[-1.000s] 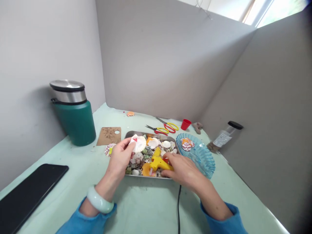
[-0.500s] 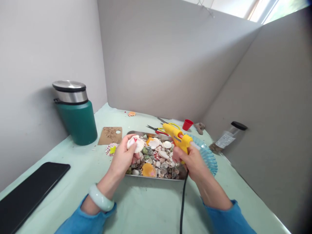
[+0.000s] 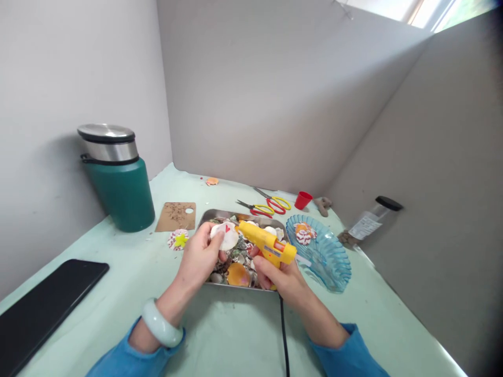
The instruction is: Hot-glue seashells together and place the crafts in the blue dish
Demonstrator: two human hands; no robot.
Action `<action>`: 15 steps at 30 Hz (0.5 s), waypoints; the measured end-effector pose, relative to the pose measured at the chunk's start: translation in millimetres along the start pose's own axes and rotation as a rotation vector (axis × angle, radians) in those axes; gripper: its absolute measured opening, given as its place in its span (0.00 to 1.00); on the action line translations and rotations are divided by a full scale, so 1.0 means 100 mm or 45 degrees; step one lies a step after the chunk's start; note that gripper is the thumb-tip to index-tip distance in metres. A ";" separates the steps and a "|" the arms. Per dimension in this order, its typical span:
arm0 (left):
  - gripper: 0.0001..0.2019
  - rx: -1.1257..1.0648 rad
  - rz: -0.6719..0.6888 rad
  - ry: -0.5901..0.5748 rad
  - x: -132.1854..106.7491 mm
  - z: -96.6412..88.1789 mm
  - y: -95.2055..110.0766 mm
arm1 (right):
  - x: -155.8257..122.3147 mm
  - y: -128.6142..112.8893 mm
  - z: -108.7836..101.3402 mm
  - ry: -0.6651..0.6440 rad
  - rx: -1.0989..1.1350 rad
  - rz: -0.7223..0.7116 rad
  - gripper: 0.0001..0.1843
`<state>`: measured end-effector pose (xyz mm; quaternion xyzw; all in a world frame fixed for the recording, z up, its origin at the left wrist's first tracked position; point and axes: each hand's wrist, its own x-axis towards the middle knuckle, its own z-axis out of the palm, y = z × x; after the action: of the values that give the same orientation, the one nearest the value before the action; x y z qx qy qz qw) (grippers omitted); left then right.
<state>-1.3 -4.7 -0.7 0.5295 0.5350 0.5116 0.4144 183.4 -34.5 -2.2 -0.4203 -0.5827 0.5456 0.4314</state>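
Observation:
My left hand (image 3: 199,257) is closed round a white scallop shell (image 3: 223,234) with a small red mark on it, held over the left part of a metal tray (image 3: 207,217) heaped with mixed shells. My right hand (image 3: 277,276) grips a yellow glue gun (image 3: 267,243) by its handle. The gun's nozzle points left and almost touches the held shell. A black cord (image 3: 283,335) runs from the gun down toward me.
A green flask (image 3: 118,183) with a steel lid stands at the left. A brown card (image 3: 176,217), a small decorated shell (image 3: 178,239), scissors (image 3: 267,206), a red cup (image 3: 303,200), a blue glass dish (image 3: 324,252), a clear jar (image 3: 371,219) and a black tablet (image 3: 39,309) lie around.
My right hand lifted the glue gun out of the tray, then swung it left and down so its nozzle now meets the shell in my left hand.

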 end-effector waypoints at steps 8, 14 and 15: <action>0.12 0.134 0.055 0.018 -0.03 0.01 0.03 | 0.01 0.05 0.02 0.010 -0.118 0.052 0.13; 0.14 0.061 0.018 -0.031 -0.03 0.02 0.03 | 0.01 0.04 0.03 0.023 -0.171 -0.024 0.11; 0.14 0.051 0.009 -0.040 -0.03 0.02 0.03 | 0.02 0.05 0.03 0.020 -0.168 -0.031 0.11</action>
<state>1.3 -7.7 2.0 0.5476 0.5367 0.4937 0.4103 180.0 -33.7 -6.8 -0.4451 -0.6191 0.4972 0.4139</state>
